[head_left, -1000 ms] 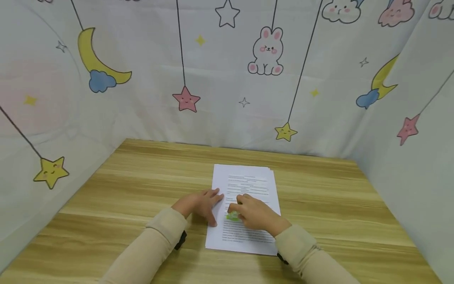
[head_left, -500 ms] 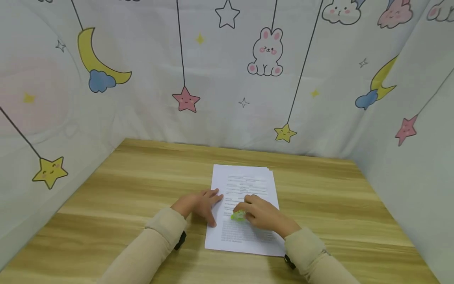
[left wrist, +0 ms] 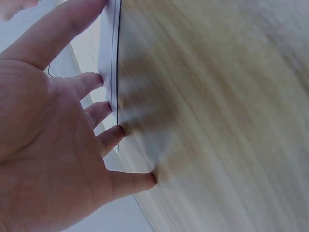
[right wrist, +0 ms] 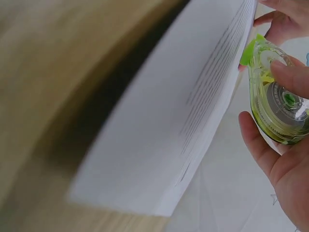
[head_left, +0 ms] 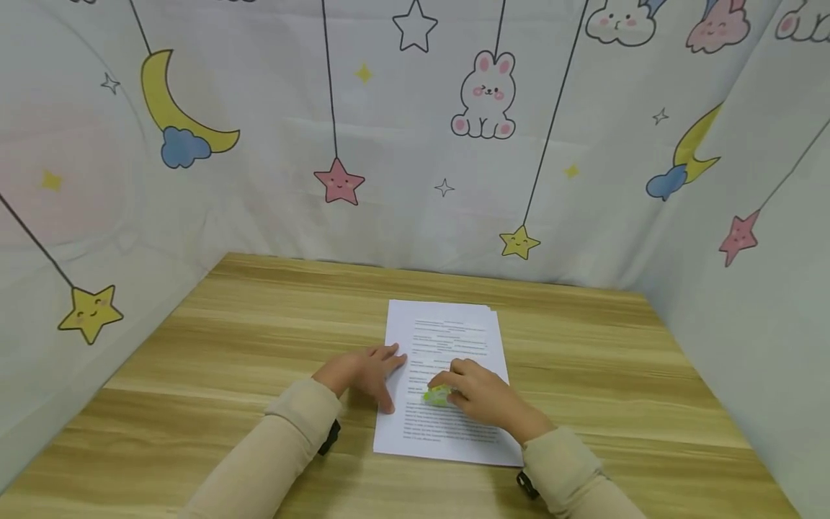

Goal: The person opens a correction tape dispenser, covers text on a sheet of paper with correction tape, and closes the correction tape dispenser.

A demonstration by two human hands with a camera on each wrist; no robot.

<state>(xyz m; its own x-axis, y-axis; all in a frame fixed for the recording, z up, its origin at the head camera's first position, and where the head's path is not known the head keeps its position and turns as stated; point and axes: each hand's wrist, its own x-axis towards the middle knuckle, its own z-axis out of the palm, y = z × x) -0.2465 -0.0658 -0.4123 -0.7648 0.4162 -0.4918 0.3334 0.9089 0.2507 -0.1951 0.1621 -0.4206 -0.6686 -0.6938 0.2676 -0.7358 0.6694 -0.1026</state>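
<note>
A stack of printed paper [head_left: 447, 440] lies on the wooden table, its top sheet covered in lines of text with white gaps in the upper lines. My right hand [head_left: 483, 393] grips a correction tape [head_left: 437, 396] over the middle of the sheet. In the right wrist view the correction tape [right wrist: 277, 94] shows a clear case, a green tip and a grey reel, with the thumb on its side. My left hand [head_left: 369, 375] rests on the left edge of the stack, fingers spread. In the left wrist view its fingertips [left wrist: 116, 130] touch the paper edge and the table.
The wooden table [head_left: 259, 317] extends around the paper on all sides. White cloth [head_left: 389, 216] printed with stars, moons and a rabbit hangs behind the table and at both sides. A black wrist strap [head_left: 527, 484] shows below the right sleeve.
My right hand and the correction tape have moved a little to the right across the text, mostly in the first half second. The left hand stays in place on the paper.
</note>
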